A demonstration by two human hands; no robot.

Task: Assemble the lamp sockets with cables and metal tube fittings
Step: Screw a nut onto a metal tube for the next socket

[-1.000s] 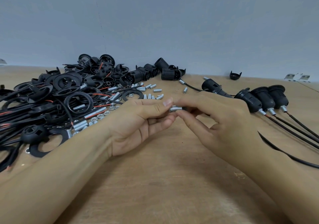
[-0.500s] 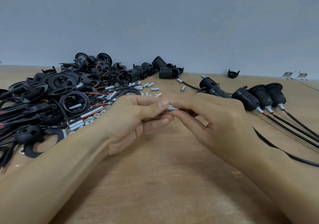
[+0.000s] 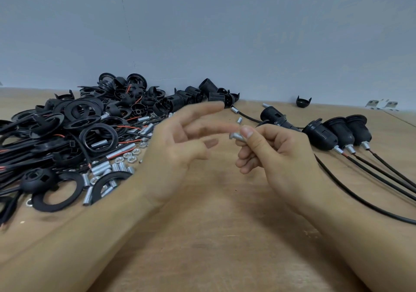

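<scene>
Head view: wooden tabletop (image 3: pixel 202 246), grey wall (image 3: pixel 225 32)

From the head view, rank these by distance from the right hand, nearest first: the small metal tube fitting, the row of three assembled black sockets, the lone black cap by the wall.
1. Small metal tube fitting, pinched in the right hand.
2. Row of three assembled black sockets, just to its right.
3. Lone black cap, far back at the wall.

Two hands are seen: the left hand (image 3: pixel 177 154) and the right hand (image 3: pixel 274 156). One metal tube (image 3: pixel 236 136) is held. Three assembled sockets (image 3: pixel 337 134) are lined up at the right, a fourth socket (image 3: pixel 273 116) behind them. The pile of black parts (image 3: pixel 74 129) cannot be counted.
</scene>
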